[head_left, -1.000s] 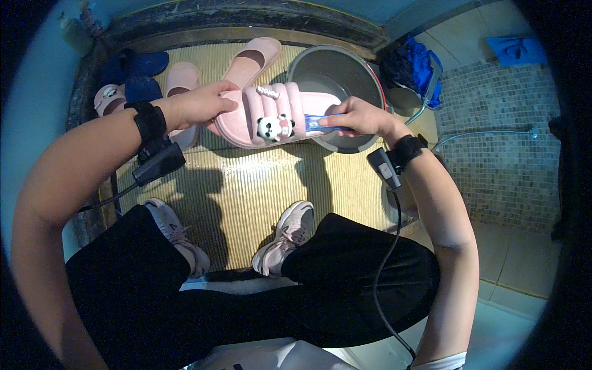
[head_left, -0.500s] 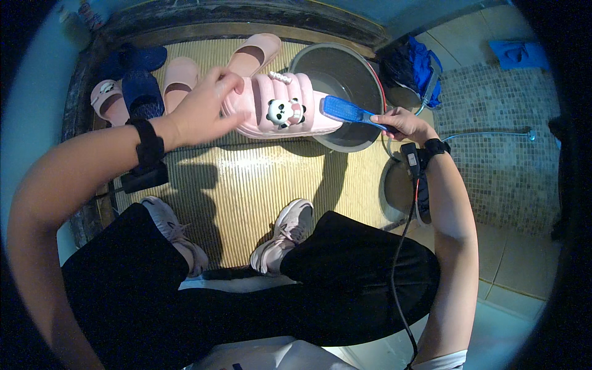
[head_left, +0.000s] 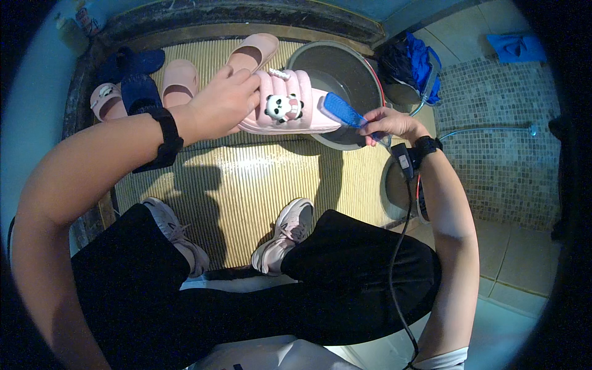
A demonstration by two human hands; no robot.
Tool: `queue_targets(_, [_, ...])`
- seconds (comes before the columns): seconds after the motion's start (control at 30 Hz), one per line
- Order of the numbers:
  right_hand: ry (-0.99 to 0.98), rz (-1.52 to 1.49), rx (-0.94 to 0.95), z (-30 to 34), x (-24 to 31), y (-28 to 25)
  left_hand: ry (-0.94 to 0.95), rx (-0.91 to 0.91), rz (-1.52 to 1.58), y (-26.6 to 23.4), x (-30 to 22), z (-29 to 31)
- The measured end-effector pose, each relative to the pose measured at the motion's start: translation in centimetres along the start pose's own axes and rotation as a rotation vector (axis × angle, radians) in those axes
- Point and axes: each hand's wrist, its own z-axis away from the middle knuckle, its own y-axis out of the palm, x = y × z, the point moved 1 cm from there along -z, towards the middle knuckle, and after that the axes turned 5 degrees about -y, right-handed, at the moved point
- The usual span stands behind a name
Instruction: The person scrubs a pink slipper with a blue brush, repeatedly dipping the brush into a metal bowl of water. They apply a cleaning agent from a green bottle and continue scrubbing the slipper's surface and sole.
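Slipper (head_left: pixel 290 105) lies crosswise, toe toward brush (head_left: pixel 343 111).

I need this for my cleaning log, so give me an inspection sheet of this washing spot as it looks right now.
Surface: ribbed yellow mat, wet sheen at its middle.
Job's things: pink panda slipper held over the grey basin; blue brush at its toe.
Clutter: pink slippers and dark blue slippers at the mat's far left; blue cloth behind the basin.
Hands: left hand grips the slipper; right hand holds the brush.
Cables: black cable runs down from the right wrist.
Surroundings: mosaic tiled floor on the right.
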Motion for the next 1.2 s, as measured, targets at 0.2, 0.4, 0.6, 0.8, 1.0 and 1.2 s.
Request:
queue_targets(0.2, [-0.199, 0.124, -0.365, -1.4, 1.8, 1.1, -0.037, 0.068, 0.059, -0.9, 0.3, -0.6])
queue_targets(0.4, [-0.299, 0.504, -0.747, 2.2, 5.5, 1.8, -0.302, 0.213, 0.297, -1.6, 0.8, 2.2])
queue_targets(0.6, [-0.259, 0.79, -0.713, -0.2, 8.9, 7.4, -0.453, 0.35, 0.358, -1.0, -0.1, 2.4])
queue_targets(0.8, [-0.593, 1.086, -0.569, -0.2, 10.9, 14.7, -0.551, 0.116, 0.614, -1.9, -1.1, 1.8])
queue_targets(1.0, [-0.479, 1.05, -0.709, -0.8, 10.7, 10.5, -0.577, 0.204, 0.537, -1.8, 0.1, 1.1])
queue_targets(1.2, [-0.028, 0.936, -0.778, -0.6, 10.0, 3.8, -0.532, 0.136, 0.488, -1.6, 0.1, 0.6])
